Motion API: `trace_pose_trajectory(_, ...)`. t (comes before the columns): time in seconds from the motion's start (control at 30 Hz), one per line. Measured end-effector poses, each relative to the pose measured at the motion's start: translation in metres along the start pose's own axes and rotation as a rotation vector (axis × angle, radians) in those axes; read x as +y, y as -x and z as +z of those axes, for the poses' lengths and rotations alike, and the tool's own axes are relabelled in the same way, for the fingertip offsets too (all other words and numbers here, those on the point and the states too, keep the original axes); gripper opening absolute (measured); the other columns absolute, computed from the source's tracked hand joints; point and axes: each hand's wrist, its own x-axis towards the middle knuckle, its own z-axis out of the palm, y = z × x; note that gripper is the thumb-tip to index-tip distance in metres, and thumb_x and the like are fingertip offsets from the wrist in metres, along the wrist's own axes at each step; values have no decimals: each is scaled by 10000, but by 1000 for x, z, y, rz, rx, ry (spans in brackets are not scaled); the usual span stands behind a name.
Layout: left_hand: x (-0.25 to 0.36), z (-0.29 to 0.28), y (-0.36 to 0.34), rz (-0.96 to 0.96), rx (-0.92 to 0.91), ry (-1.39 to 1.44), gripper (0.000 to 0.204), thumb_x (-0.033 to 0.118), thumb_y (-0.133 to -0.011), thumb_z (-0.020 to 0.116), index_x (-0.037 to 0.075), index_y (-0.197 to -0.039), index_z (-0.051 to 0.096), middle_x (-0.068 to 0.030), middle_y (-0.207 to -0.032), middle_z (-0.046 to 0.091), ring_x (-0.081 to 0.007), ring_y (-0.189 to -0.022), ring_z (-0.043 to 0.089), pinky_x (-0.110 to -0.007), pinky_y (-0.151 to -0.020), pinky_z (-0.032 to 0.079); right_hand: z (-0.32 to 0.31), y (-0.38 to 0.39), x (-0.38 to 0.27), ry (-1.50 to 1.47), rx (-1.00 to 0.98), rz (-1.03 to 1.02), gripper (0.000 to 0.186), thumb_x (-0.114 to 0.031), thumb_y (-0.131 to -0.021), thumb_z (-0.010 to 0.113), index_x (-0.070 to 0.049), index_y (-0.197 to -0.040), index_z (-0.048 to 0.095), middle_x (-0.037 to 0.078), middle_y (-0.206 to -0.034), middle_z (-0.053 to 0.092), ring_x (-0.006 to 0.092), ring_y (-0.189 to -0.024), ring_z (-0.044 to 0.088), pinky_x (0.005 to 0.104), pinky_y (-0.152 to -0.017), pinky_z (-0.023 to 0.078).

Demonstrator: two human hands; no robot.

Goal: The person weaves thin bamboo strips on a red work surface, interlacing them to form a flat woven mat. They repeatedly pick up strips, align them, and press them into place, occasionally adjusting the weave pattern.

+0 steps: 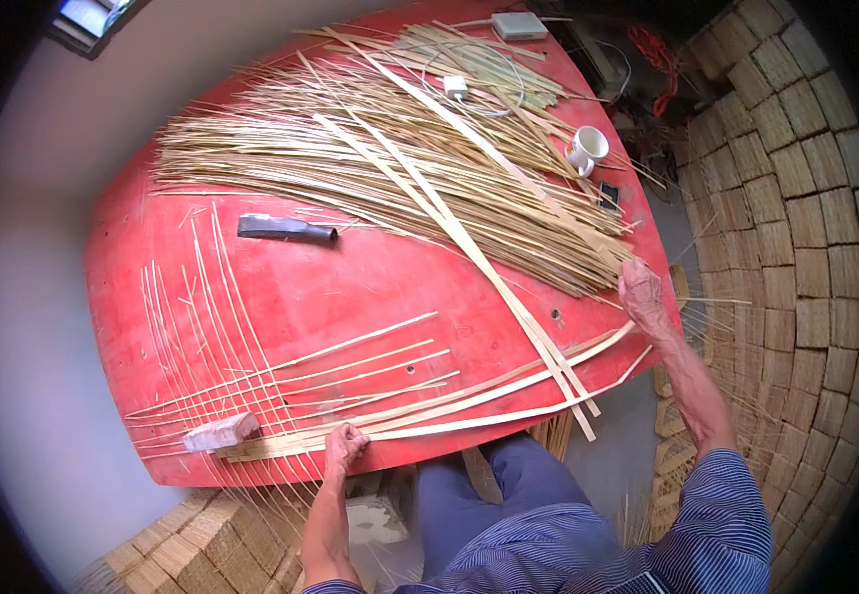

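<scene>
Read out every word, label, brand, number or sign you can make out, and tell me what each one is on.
No text can be read in this view.
White mug: small coloured marking, too small to make out.
White box: no legible lettering.
Pale strips and pinkish block: no lettering visible.

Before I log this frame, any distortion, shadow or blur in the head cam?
Head view: fisheye bows the edges of the red tabletop, with black vignetting around the rim; head view: light is soft, shadows faint, and tangled red-orange strands at upper right sit in gloom; head view: the bare left hand and right hand show no obvious motion blur.
</scene>
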Motion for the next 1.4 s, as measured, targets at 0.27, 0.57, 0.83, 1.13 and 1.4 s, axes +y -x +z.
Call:
trace_pose_trajectory(0.27,-24,-11,-4,-10,1,49,181,30,-786,738,32,-714,572,-33,-632,592,-114,-540,563,-270,-481,478,4,-39,7,73,46,29,53,-39,-860,526,-29,-906,502,226,-843,557,425,-690,607,529,-566,470)
trace_pose_trajectory(0.57,-14,5,-15,54,-8,36,165,28,-784,717,32,-696,578,-30,-619,593,-110,-519,558,-271,-483,480,51,-77,53,128,14,130,131,-108,-878,547,-16,-967,515,235,-950,582,439,-758,623,519,-624,509)
trace_pose_trajectory(0.83,-24,-4,-10,17,2,25,156,50,-777,722,34,-730,574,-29,-626,584,-113,-524,560,-265,-482,474,45,-23,-117,-625,-432,15,218,-242,-807,659,-34,-814,591,196,-781,645,388,-700,633,515,-651,500)
trace_pose_trajectory(1.13,-12,6,-16,18,-4,51,184,62,-777,724,38,-697,561,-28,-613,587,-105,-521,556,-266,-486,467,99,-12,-136,-505,-313,-29,171,-189,-763,653,-20,-760,625,219,-658,606,386,-627,618,490,-580,472)
trace_pose_trajectory(1.4,-27,-1,-13,49,11,61,135,37,-784,708,27,-724,587,-37,-615,600,-106,-494,546,-257,-473,455,-4,-98,-139,-661,-315,-211,165,-162,-804,665,-9,-864,655,51,-635,559,108,-616,497,310,-573,432)
